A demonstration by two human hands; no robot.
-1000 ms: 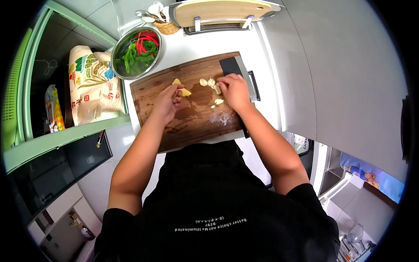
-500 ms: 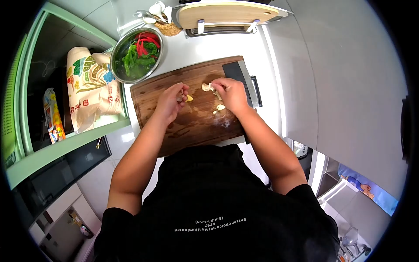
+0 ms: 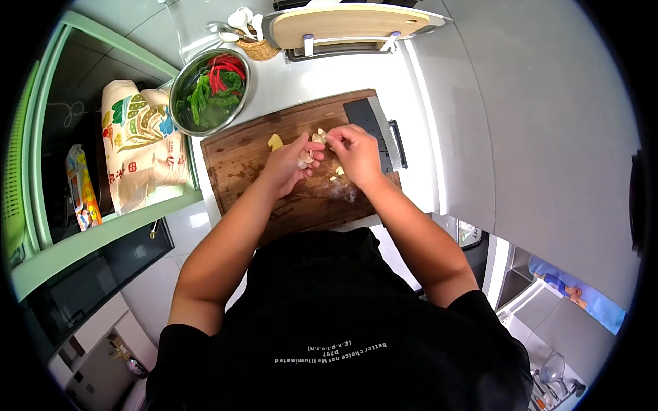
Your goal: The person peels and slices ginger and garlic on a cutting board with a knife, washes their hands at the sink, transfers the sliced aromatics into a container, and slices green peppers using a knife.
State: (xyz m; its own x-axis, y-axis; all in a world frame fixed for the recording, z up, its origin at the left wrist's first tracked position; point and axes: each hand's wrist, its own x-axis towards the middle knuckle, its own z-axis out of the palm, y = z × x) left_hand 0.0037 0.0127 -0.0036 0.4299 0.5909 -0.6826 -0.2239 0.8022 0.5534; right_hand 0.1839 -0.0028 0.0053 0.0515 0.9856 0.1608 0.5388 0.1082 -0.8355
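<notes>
My left hand (image 3: 291,164) is palm up over the cutting board (image 3: 240,147), its fingers curled around whitish garlic (image 3: 305,159). Close to its fingertips, my right hand (image 3: 356,151) has thumb and fingers pinched together on what looks like a small piece of garlic, mostly hidden by the fingers. Just beyond the fingertips, pale garlic pieces (image 3: 319,133) lie on the wood. Peeled garlic cloves (image 3: 339,170) sit below my right hand. A yellow piece of ginger (image 3: 275,142) rests left of my left hand.
A steel bowl (image 3: 177,118) of green and red peppers stands at the board's upper left corner. Behind are a utensil basket (image 3: 258,50) and a rack of boards (image 3: 349,24). A dark panel with a metal strip (image 3: 385,133) covers the board's right end. Left, a printed sack (image 3: 140,154) fills a shelf.
My left hand has moved right, towards my right hand, uncovering the ginger and showing the garlic in its palm. My right hand has shifted slightly and stays pinched.
</notes>
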